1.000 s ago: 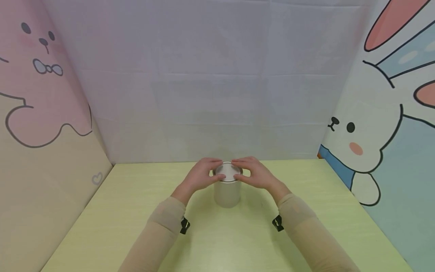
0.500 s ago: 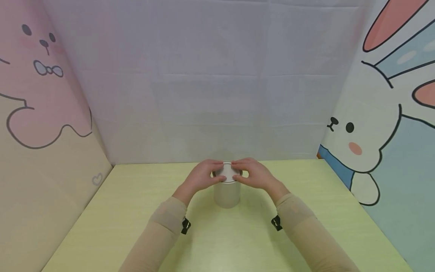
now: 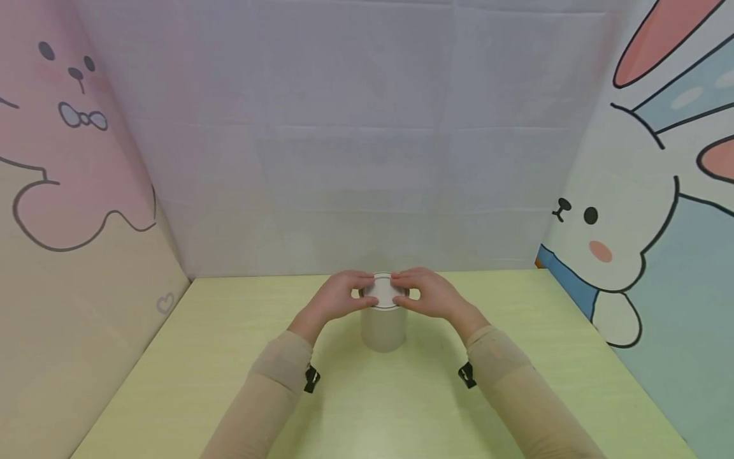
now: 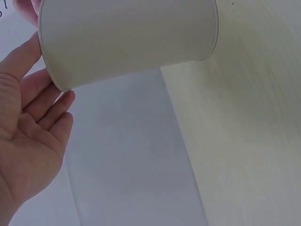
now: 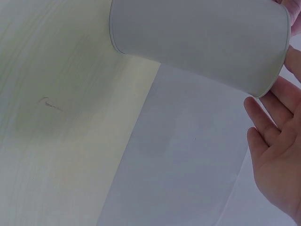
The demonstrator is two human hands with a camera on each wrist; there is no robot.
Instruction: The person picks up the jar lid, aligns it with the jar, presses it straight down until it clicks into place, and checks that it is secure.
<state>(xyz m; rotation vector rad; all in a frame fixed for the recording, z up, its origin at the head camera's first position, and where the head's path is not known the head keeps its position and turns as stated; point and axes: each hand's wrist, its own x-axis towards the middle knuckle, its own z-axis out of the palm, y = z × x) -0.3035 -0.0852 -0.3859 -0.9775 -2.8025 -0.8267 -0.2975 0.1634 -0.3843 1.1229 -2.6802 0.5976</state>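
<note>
Both hands were at the can. Left hand (image 3: 338, 295) and right hand (image 3: 430, 293) faced each other across its upper rim, one per side, thumb on the near side and fingers on the far side. Each hand held the rim, digits bent, with a modest gap between thumb and forefinger. In each wrist view the lower fingers were loosely bent near the rim.

Setting, by size: pale cloth (image 3: 355, 127) hung behind, creased in a grid, its lower end at the far edge of the table (image 3: 384, 408). Tabletop light yellow-green. Right panel (image 3: 676, 306): rabbit in dark outline, blue areas, pink cheek. Left panel (image 3: 63, 319): pink animal with a bow tie above a cream area.

Two beige sleeves (image 3: 258, 395) entered from the near edge, converging on the can.

Can (image 3: 383, 330): off-white, plain cylinder, upright on the table, in its far part, near midline between the panels. Its round top (image 3: 385, 291) was white, ringed by a thin dark line and partly covered by the digits.

Smaller items: a black piece (image 3: 311, 378) at the inner side of each sleeve; an outlined heart (image 3: 165, 303) low on the left panel; a faint dark mark (image 5: 51, 103) on the tabletop, right wrist view.
</note>
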